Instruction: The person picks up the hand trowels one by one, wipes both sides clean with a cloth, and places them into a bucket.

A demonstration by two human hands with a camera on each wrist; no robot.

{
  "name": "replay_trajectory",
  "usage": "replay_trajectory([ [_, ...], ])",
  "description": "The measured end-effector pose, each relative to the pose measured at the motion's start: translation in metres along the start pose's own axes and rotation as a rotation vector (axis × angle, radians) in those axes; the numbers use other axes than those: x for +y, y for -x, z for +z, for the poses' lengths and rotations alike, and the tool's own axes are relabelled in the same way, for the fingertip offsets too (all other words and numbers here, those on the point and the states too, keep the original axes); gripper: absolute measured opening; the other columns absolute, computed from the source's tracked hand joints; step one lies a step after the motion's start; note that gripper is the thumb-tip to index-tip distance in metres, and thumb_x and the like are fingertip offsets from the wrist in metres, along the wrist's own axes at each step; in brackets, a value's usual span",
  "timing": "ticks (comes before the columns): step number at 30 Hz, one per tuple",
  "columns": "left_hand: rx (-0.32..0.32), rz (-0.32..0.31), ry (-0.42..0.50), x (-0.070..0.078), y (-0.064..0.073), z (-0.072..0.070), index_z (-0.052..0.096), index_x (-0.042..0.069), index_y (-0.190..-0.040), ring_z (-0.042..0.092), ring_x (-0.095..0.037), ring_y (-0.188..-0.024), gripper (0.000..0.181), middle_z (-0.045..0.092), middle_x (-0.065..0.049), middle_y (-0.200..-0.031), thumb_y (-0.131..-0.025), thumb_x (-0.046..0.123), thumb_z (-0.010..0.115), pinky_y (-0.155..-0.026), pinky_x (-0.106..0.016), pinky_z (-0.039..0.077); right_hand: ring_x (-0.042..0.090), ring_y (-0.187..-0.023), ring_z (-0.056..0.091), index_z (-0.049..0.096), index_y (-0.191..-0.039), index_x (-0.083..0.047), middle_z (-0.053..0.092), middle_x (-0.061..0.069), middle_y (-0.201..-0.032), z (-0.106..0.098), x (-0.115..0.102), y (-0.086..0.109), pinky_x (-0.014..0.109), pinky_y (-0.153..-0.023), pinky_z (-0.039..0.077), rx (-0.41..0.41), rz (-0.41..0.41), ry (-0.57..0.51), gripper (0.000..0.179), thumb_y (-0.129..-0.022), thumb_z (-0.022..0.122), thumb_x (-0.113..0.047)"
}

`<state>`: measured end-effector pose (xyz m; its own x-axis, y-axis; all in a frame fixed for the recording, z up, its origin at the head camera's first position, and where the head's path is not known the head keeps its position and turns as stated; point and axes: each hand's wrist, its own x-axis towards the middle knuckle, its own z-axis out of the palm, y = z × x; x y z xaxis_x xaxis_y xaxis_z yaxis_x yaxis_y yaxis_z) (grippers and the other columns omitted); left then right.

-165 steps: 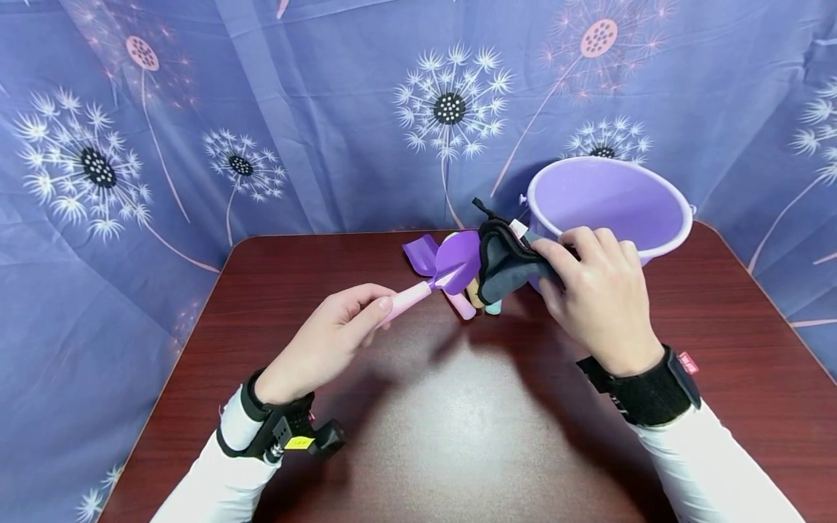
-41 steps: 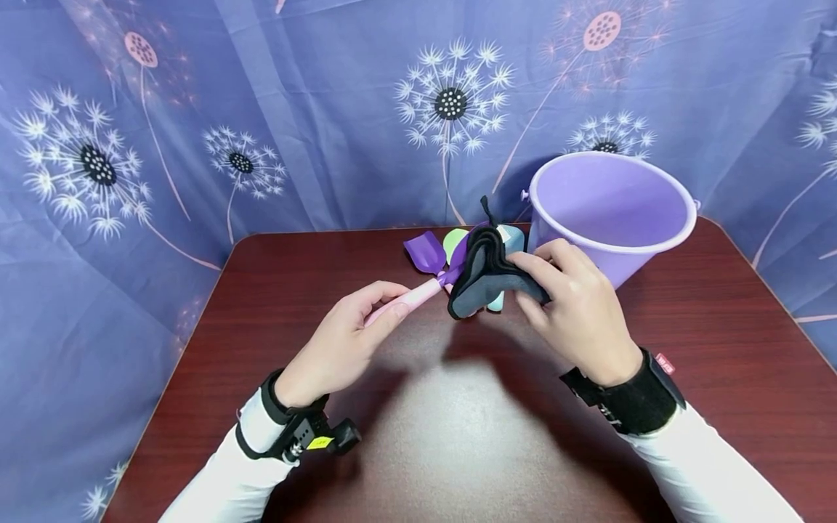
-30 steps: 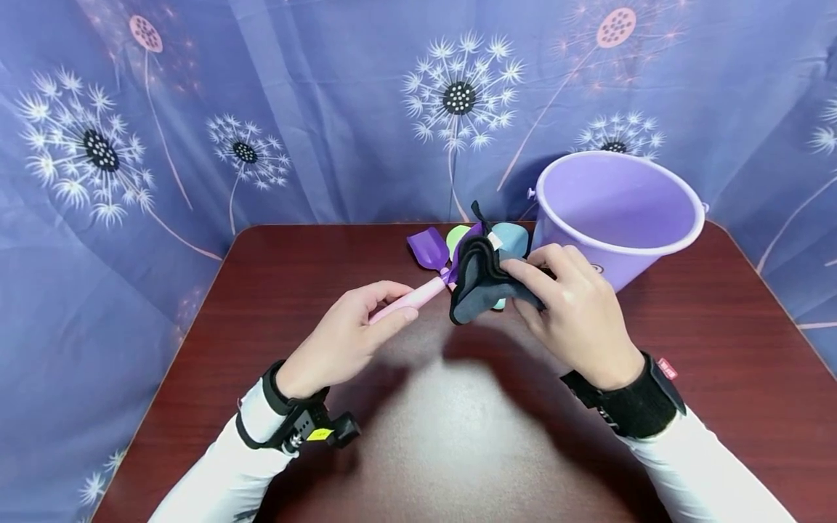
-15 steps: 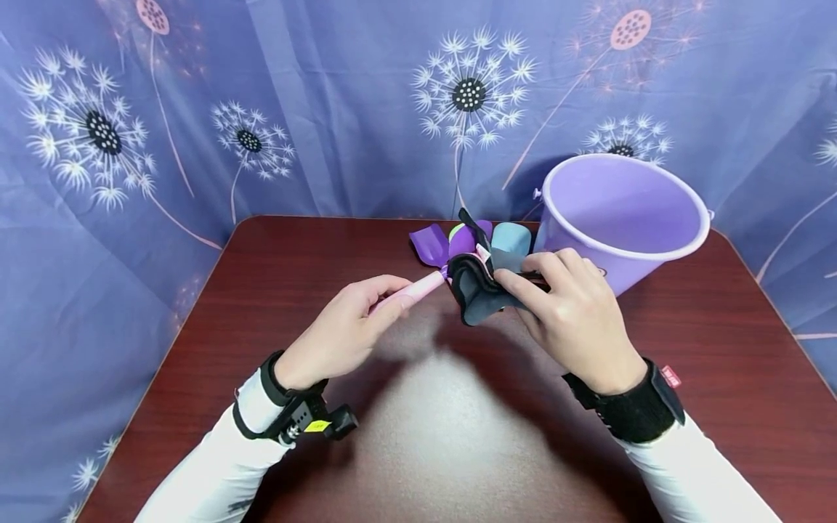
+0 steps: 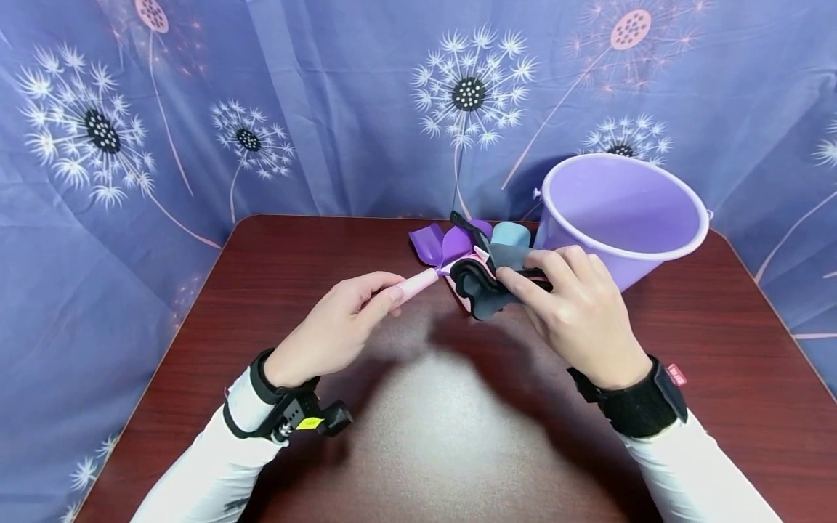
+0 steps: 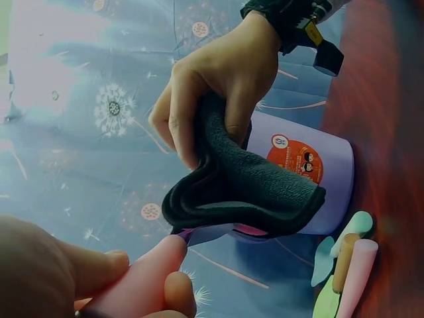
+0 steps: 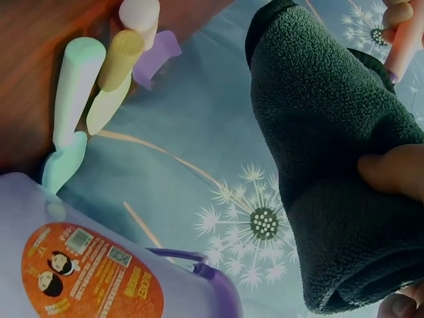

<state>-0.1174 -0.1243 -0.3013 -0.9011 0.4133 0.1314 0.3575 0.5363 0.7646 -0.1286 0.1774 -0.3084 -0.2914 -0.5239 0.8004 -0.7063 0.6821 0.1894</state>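
Observation:
My left hand grips the pink handle of a toy shovel, its purple blade tilted up and away. My right hand pinches a folded dark grey towel with black edging and a hanging loop. In the head view the towel lies across the lower right part of the blade, near the handle. Seen from the left wrist, the towel wraps round the blade and hides most of it. The right wrist view shows the towel's fuzzy face under my thumb.
Behind my right hand stands a lilac bucket with an orange label. Several more toy shovels lie beside it: a purple blade, a blue blade, and teal, tan and pink handles. A flowered curtain hangs behind the table.
The towel came from the right onto the blade and covered much of it. Since then it has slid down toward the handle, baring the upper blade again. Both hands keep their hold.

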Motion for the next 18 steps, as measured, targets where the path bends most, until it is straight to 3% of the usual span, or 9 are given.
replay_trajectory([
  [10, -0.019, 0.02, -0.014, 0.003, 0.003, -0.007, 0.064, 0.028, -0.103, 0.043, -0.013, -0.063, 0.02, 0.057, 0.006, -0.08, -0.104, 0.041, 0.049, -0.059, -0.031, 0.038, 0.039, -0.077, 0.05, 0.073, -0.109, -0.011, 0.059, 0.016, -0.096, -0.003, 0.011, 0.002, 0.052, -0.065, 0.042, 0.005, 0.044, -0.002, 0.018, -0.094, 0.064, -0.014],
  [18, -0.048, 0.048, -0.031, 0.004, 0.006, -0.012, 0.064, 0.028, -0.107, 0.046, -0.011, -0.068, 0.017, 0.06, 0.009, -0.085, -0.105, 0.037, 0.05, -0.061, -0.031, 0.039, 0.039, -0.075, 0.047, 0.074, -0.108, -0.01, 0.06, 0.017, -0.097, -0.005, 0.019, 0.006, 0.047, -0.054, 0.033, -0.005, 0.073, 0.026, 0.019, -0.091, 0.067, -0.012],
])
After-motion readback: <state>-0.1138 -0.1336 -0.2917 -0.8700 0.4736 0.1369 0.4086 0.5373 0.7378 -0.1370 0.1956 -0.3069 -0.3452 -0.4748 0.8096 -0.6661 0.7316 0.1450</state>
